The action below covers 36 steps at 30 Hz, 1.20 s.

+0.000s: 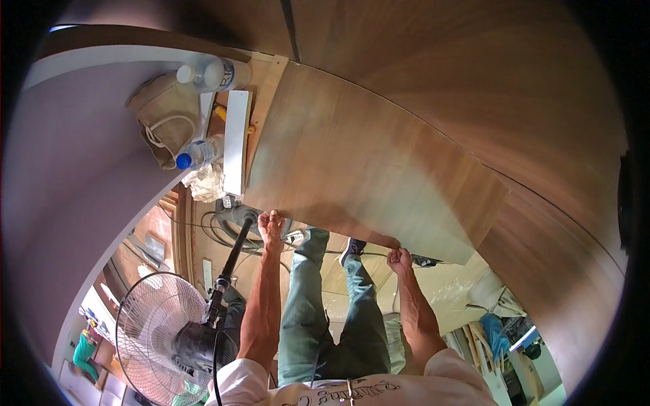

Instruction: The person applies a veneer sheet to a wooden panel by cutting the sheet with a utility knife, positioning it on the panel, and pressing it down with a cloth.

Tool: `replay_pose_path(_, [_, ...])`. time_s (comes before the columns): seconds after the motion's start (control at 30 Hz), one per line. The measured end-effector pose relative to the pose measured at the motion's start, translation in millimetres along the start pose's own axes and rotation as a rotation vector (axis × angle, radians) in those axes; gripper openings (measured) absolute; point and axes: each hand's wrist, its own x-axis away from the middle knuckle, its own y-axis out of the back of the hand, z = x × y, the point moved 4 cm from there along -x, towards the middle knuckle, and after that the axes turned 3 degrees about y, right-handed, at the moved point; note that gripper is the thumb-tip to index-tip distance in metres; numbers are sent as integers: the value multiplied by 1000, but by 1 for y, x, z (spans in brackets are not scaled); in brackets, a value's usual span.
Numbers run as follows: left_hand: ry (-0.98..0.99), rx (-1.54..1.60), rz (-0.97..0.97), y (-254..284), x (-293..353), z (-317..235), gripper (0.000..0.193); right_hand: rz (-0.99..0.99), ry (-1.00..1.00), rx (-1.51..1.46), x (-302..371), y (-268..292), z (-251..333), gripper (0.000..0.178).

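Observation:
A wide wood-grain panel stretches out in front of me, its near edge above my legs. At the left part of that edge, my left hand is closed on the panel with fingers curled. Farther right, the fingers of my right hand are bent round the same edge; the fingertips are partly hidden. Both forearms reach forward. Along the panel's left side runs a pale wooden batten, and a white strip lies beside it.
A pedestal fan stands close on my left, near coiled cable. A canvas bag, a large bottle, a blue-capped bottle and a crumpled cloth sit far left. Wood offcuts lie lower right. Brown panelling rises beyond.

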Motion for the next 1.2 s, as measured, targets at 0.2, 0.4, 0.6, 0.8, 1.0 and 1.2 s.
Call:
replay_pose_path(0.2, [-25, -34, 10, -1, -6, 0, 23, 7, -11, -4, -4, -1, 2, 7])
replay_pose_path(0.4, [-6, -44, -3, -5, -4, 1, 20, 11, -41, -43, -5, 0, 5, 8])
replay_pose_path(0.6, [-21, -61, 3, -12, 7, -8, 18, -86, -28, -10, -2, -4, 6, 7])
replay_pose_path(0.8, [-65, -42, 45, -24, 17, -16, 15, -59, -17, -39, -14, 7, 13, 6])
replay_pose_path(1.0, [-66, -68, 39, -9, 7, -21, 18, -76, -24, 43, -17, -4, 5, 10])
replay_pose_path(1.2, [-113, -103, 72, -20, 19, -28, 17, -37, 69, 5, -7, 4, 12, 8])
